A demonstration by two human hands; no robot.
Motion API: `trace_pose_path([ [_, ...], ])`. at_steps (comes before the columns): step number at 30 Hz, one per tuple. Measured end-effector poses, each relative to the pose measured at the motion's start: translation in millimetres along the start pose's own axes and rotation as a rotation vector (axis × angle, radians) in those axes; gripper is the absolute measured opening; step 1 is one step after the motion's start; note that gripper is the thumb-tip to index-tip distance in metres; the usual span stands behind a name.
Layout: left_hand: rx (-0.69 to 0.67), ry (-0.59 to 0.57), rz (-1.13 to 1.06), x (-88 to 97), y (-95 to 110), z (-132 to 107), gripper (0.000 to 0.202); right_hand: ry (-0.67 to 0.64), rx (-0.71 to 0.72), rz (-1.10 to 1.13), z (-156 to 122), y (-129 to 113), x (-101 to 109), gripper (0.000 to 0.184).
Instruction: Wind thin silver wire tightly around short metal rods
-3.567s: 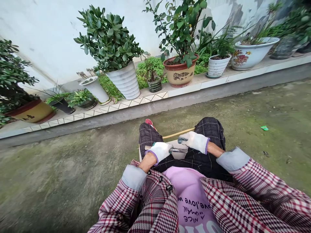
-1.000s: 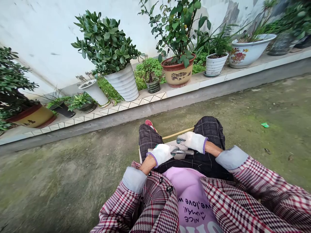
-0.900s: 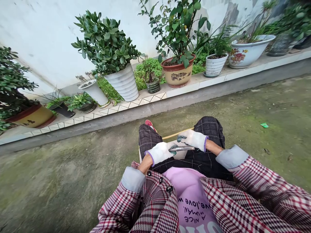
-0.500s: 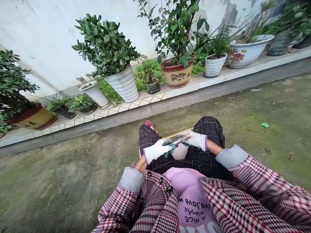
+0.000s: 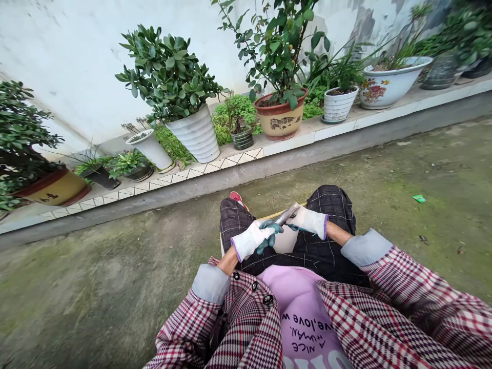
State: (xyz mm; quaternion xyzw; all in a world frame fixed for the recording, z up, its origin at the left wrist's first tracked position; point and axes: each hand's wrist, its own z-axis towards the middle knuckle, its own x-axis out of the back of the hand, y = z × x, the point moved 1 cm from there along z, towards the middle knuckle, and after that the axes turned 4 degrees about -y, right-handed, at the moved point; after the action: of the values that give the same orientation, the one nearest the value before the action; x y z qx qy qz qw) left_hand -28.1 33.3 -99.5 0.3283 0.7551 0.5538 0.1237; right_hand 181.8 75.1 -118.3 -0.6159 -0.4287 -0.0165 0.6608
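Note:
Both hands wear white knit gloves with teal palms and purple cuffs. My left hand (image 5: 253, 240) is closed round the lower end of a slim silvery-grey object (image 5: 285, 216), whose exact kind I cannot make out. The object slants up to the right, its far end near the fingers of my right hand (image 5: 310, 221). Those fingers are bent and pressed together at the object's side; the glove partly hides what they grip. Below the hands, between my knees, lies a pale surface (image 5: 285, 242) with a yellow edge (image 5: 271, 216).
Potted plants line a tiled ledge (image 5: 286, 146) along the white wall, among them a white ribbed pot (image 5: 196, 136) and a tan pot (image 5: 282, 123). A green wrapper (image 5: 418, 198) lies on the mossy concrete ground (image 5: 400, 174). A red shoe (image 5: 237, 197) shows past my left knee.
The silvery object has tilted more steeply, its far end rising. My left hand has shifted slightly right, and my right hand's fingers have moved down along the object's side.

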Motion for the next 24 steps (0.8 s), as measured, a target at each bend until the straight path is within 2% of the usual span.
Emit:
trace_pose_path([
  [4, -0.043, 0.071, 0.038, 2.1, 1, 1, 0.044, -0.022, -0.114, 0.008, -2, -7, -4, 0.018],
  [7, -0.045, 0.177, 0.206, 5.9, 2, 6, 0.038, -0.047, -0.109, -0.049, -7, -15, -8, 0.022],
  [10, -0.048, 0.252, 0.354, 10.4, 3, 14, 0.028, -0.063, -0.060, -0.221, -11, -21, -13, 0.023],
  [15, -0.058, 0.229, 0.401, 8.8, 0, 14, 0.022, -0.095, 0.022, -0.344, -13, -20, -16, 0.022],
  [19, -0.063, 0.169, 0.389, 8.3, -10, -11, 0.022, -0.126, 0.034, -0.340, -12, -14, -8, 0.024],
  [22, -0.069, 0.152, 0.366, 13.8, -12, -30, 0.023, -0.130, 0.013, -0.229, -9, -10, 0, 0.027],
  [24, -0.064, 0.142, 0.314, 17.2, -8, -32, 0.025, -0.106, 0.027, -0.085, -7, -7, 4, 0.027],
])
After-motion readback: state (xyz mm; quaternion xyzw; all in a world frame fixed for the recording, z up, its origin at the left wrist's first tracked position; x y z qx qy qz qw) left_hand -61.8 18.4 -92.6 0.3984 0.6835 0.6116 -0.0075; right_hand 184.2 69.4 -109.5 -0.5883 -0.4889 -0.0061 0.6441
